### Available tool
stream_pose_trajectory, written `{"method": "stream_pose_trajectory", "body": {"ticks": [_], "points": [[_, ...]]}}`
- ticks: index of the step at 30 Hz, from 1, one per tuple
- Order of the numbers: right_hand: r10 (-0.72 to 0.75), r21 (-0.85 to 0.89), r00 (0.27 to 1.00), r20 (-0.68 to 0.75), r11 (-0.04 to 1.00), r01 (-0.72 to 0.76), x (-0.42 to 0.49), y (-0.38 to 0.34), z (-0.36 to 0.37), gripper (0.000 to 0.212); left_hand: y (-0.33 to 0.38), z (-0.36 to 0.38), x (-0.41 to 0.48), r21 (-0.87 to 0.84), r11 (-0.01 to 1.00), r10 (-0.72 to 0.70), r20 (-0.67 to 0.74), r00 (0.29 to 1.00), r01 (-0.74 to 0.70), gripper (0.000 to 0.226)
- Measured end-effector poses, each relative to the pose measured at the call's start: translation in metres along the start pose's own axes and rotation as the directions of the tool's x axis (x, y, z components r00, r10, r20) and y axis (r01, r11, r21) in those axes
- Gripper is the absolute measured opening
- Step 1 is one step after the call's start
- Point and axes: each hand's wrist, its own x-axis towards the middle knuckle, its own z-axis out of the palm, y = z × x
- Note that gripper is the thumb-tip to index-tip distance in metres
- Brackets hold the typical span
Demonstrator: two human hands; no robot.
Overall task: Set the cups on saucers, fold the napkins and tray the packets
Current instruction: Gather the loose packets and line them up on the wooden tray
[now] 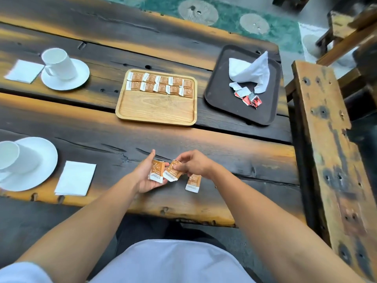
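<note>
A long wooden table [183, 43] of dark, charred-looking planks with orange-brown streaks fills most of the view. To its right stands a worn wooden bench [326, 139], pale brown with dark stains and small holes, set just beside the table's right end. Beyond the far edge, a green floor [281, 31] shows round grey discs [197, 11] set into it.
</note>
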Motion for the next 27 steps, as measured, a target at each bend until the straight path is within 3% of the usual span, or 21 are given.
{"method": "stream_pose_trajectory", "body": {"ticks": [3,7,13,15,20,27], "points": [[-0.014,-0.011,0.999,0.036,1.000,0.014,-0.009,-0.003,0.006,0.005,-0.010,0.014,-0.007,-0.035,0.999,-0.035,0.135,0.990,0.040,0.082],[-0.044,-0.035,0.999,0.005,0.998,0.044,-0.007,-0.004,0.010,0.006,-0.013,0.025,-0.012,-0.029,0.999,-0.033,0.193,0.981,0.040,0.084],[-0.192,-0.270,0.938,-0.290,0.956,0.113,0.004,0.009,0.012,0.020,-0.017,0.032,-0.013,0.038,0.998,-0.060,0.187,0.981,0.054,0.079],[-0.188,-0.342,0.907,-0.378,0.938,0.052,0.009,0.019,0.004,0.019,-0.015,0.030,-0.010,0.035,0.998,-0.049,0.169,0.984,0.043,0.078],[-0.038,-0.599,0.949,-0.312,0.784,-0.165,0.002,0.073,-0.005,0.046,-0.027,0.019,0.008,-0.030,0.999,-0.041,0.118,0.992,0.044,0.076],[-0.073,-0.639,0.929,-0.363,0.745,-0.191,0.005,0.099,0.009,0.033,-0.047,0.009,0.030,-0.032,0.999,-0.018,0.023,1.000,0.019,0.067]]}}
